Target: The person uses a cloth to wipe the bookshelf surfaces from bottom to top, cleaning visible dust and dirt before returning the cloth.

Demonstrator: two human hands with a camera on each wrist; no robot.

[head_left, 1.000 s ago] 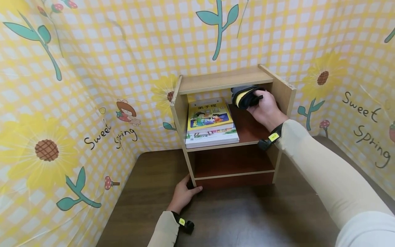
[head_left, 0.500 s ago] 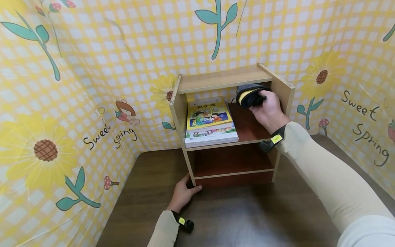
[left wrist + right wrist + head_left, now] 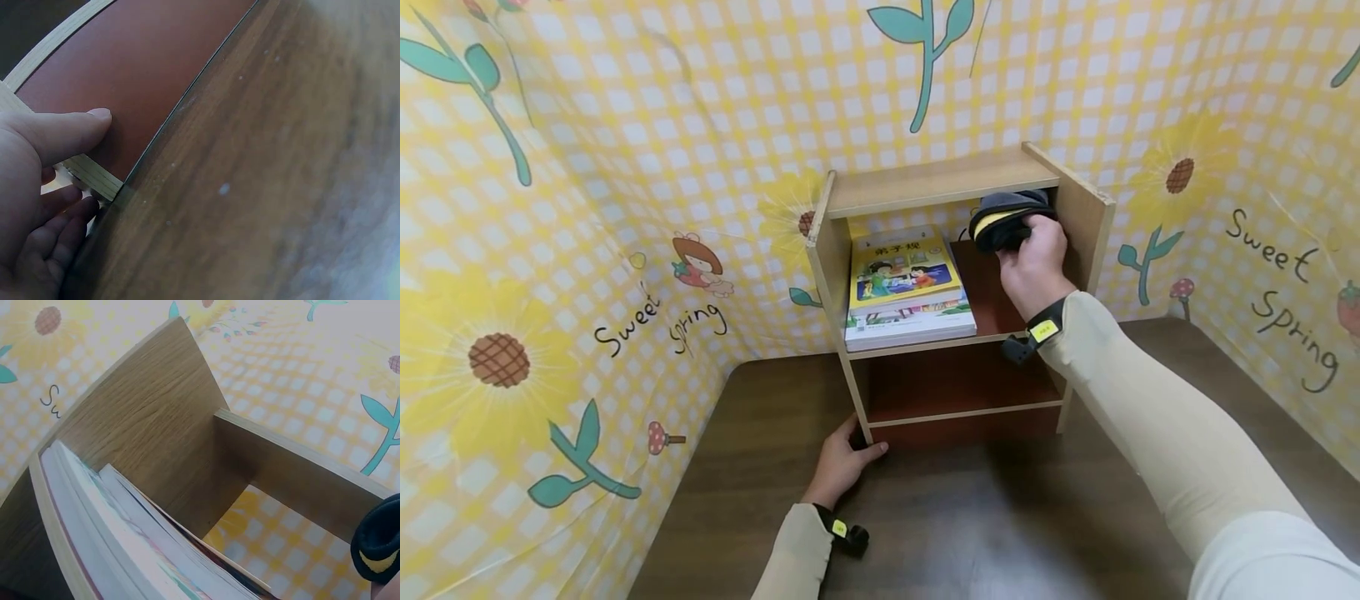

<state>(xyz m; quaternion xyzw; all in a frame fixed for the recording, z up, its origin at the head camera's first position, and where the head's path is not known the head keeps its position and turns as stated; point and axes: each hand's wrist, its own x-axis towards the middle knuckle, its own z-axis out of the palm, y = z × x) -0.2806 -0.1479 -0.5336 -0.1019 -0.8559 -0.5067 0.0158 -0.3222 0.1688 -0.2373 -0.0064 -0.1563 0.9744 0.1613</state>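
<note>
My right hand point(image 3: 1033, 258) grips a dark grey and black soft fabric item with a yellow band point(image 3: 996, 221), its exact kind unclear. It is held in the upper right of the small wooden shelf point(image 3: 1093, 233), under the top board. Only a bit of this black fabric item point(image 3: 377, 540) shows at the edge of the right wrist view. Low on the shelf's left side, my left hand point(image 3: 838, 467) holds the bottom corner. The left wrist view has the thumb point(image 3: 78, 132) across the red-brown base panel point(image 3: 150, 69), with the fingers behind the side board.
A stack of books point(image 3: 906, 279), a yellow picture book uppermost, lies on the left of the upper compartment. Below it is a lower shelf board point(image 3: 962, 387). The unit stands on a dark wooden table point(image 3: 970, 508), enclosed by yellow checked cloth point(image 3: 760, 108).
The dark fabric item has moved to the right, away from the books. My right wrist first shifted right, then back left and turned. My left hand stays at the shelf's corner.
</note>
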